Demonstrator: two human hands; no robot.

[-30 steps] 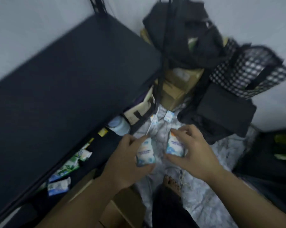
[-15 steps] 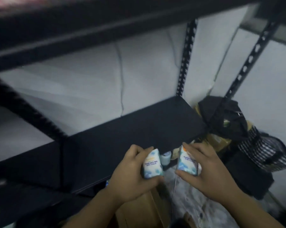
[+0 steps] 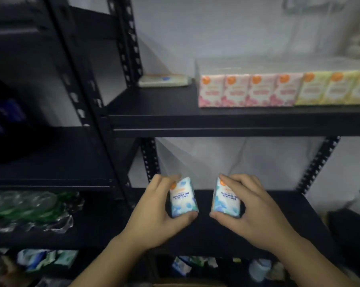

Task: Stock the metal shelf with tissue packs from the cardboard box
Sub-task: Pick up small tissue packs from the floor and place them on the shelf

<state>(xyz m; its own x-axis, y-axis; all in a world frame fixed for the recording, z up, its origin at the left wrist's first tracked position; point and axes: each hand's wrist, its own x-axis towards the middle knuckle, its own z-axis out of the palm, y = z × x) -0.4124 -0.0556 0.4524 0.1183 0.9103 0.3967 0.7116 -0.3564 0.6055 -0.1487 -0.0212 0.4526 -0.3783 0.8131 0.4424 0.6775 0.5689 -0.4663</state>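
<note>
My left hand [image 3: 152, 214] grips a blue-and-white mini tissue pack [image 3: 182, 196], held upright. Another such tissue pack [image 3: 226, 198] stands upright in my right hand [image 3: 255, 210]. Both packs hover side by side, a small gap between them, over the bare middle board [image 3: 278, 220] of the black metal shelf. On the board above [image 3: 154, 108] stand a row of pink tissue packs [image 3: 246, 90] and a row of yellow tissue packs [image 3: 332, 88], with one flat pack [image 3: 164, 79] lying at the back left. The cardboard box is mostly out of view.
Black slotted uprights [image 3: 131, 42] frame the shelf. A neighbouring shelf unit [image 3: 50, 158] on the left holds green and clear plastic-wrapped goods [image 3: 30, 210]. Loose packets [image 3: 46, 258] and a pale bottle [image 3: 257, 268] lie on the lowest level beneath my hands.
The view has swung up from the floor to face the shelf. Both hands have risen with their tissue packs and now hold them over the middle board.
</note>
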